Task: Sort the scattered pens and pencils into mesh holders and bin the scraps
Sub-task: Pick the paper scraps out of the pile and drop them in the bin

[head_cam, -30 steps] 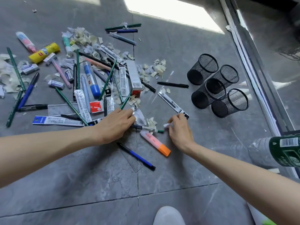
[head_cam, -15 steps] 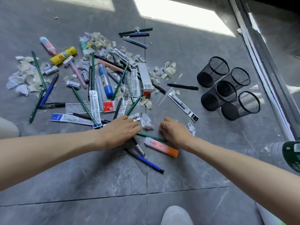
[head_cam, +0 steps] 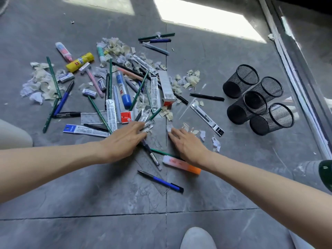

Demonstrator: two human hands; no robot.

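Currently left hand (head_cam: 125, 141), right hand (head_cam: 188, 146) spread flat at pile (head_cam: 124, 90) edge; holders (head_cam: 255, 99) apart.

A yellow glue stick (head_cam: 80, 62) lies far left among white erasers (head_cam: 64, 77) on a grey tiled floor (head_cam: 89, 203), with a clear ruler (head_cam: 149, 166) near the middle, a white shoe (head_cam: 197, 239) at the near edge, a sliding-door track (head_cam: 296, 83) along the right and sunlight patches (head_cam: 206, 22) on the far side.

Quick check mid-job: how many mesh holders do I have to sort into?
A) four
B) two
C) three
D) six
A: four black mesh holders sit in one tight cluster, and each rim can be counted separately.
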